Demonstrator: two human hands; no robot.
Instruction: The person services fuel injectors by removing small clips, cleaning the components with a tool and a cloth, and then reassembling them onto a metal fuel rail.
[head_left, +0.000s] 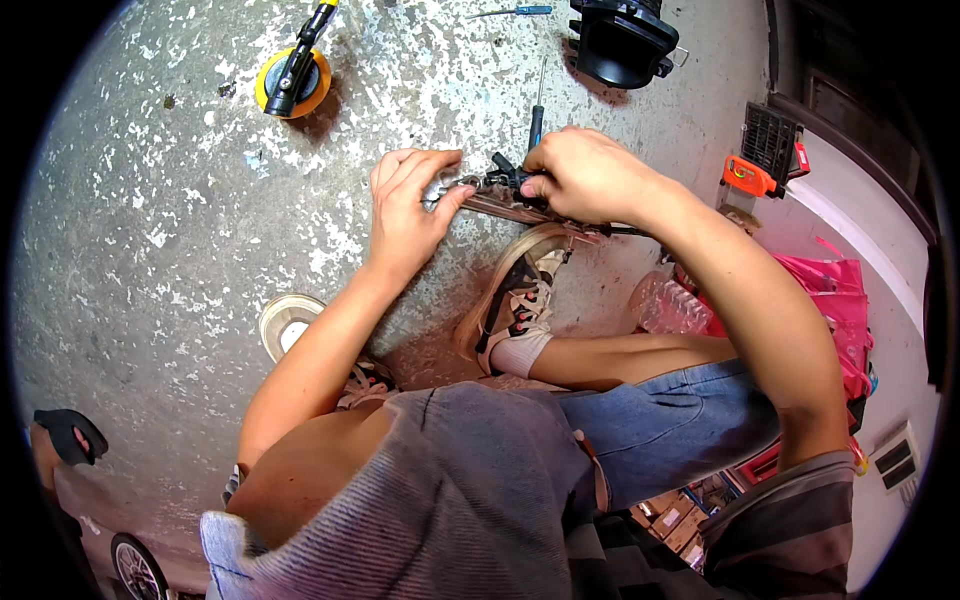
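A dark, narrow mechanical part with a brownish bar (508, 208) and a black fitting (503, 172) lies between my hands, just above the floor beyond my shoe. My left hand (408, 208) has its thumb and bent fingers around the left end of this part, the thumb tip pressing on it. My right hand (585, 178) is closed on the black fitting, its thumb and forefinger pinched together. The fingers hide much of that end. Right behind my right hand, a black-handled screwdriver (537, 125) lies on the floor, its shaft pointing away.
A blue screwdriver (520, 11), a yellow-and-black work light (292, 82) and a black container (622, 45) stand or lie farther off. To the right are an orange tool (748, 176), a clear plastic container (672, 303) and a pink bag (838, 300). Another person's sandalled foot (75, 438) shows at left.
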